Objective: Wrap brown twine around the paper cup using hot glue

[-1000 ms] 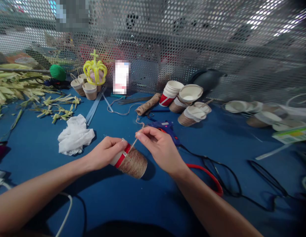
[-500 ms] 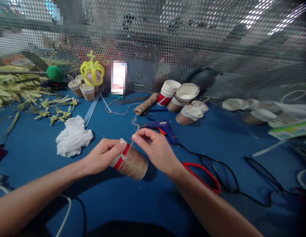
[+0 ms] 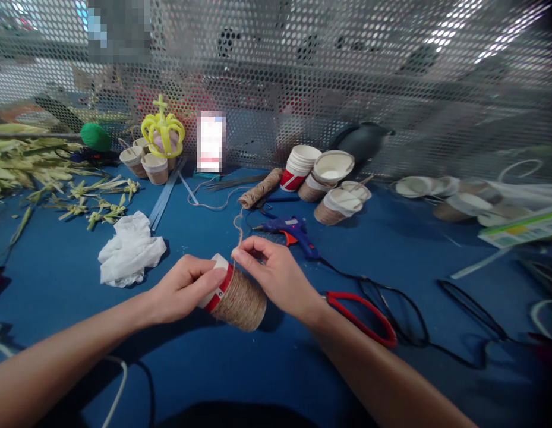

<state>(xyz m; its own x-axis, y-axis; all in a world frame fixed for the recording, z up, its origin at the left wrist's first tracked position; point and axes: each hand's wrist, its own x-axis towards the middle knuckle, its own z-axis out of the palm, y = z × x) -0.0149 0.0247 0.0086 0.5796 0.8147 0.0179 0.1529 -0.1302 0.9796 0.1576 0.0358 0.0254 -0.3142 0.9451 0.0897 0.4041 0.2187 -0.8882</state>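
Observation:
A paper cup (image 3: 242,300) lies tilted on its side, most of its wall wound with brown twine and a red and white band bare near the rim. My left hand (image 3: 184,285) grips the cup at its rim end, thumb on the outside. Between the thumb and fingers of my right hand (image 3: 273,270) is pinched a strand of twine (image 3: 239,229), just above the wound part. That strand runs back to a twine roll (image 3: 261,189). Behind my right hand lies a blue glue gun (image 3: 291,229) with an orange trigger.
Crumpled white cloth (image 3: 132,249) lies left of the cup. Red-handled scissors (image 3: 362,315) and a black cable (image 3: 391,291) are beside my right forearm. Stacked paper cups (image 3: 300,166) and twine-wrapped cups (image 3: 336,205) stand toward the perforated metal screen (image 3: 258,71). A yellow crown (image 3: 163,134) sits back left.
My right hand has shifted slightly left with the twine, closer to the cup's rim. The cup has turned a little in my left hand. The view has moved slightly.

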